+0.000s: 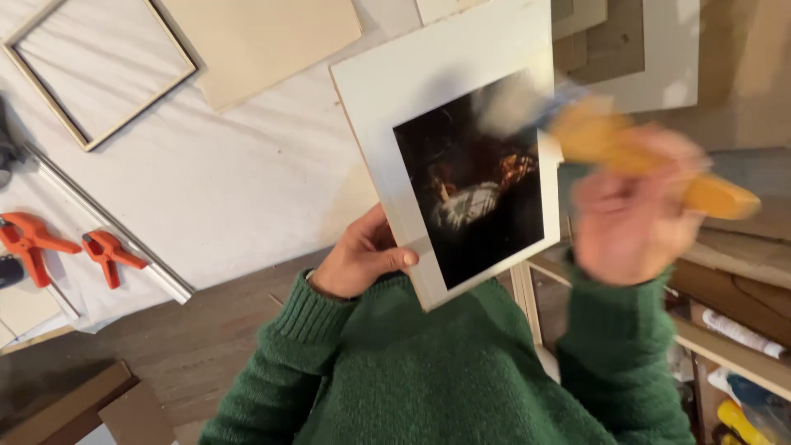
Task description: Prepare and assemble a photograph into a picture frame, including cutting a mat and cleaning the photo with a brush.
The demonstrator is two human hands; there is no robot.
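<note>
White board (395, 107) bearing a dark print (474, 181) with orange and pale highlights; brush (626, 152) with yellow-orange handle. Sleeves (329, 346) green; clamps (62, 247) orange on a white sheet (231, 181).

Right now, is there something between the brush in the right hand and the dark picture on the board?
Nothing visible. The right hand holds the blurred wooden-handled brush with its bristles at the upper right corner of the dark picture. The left hand grips the white board at its lower edge, away from the brush.
</note>
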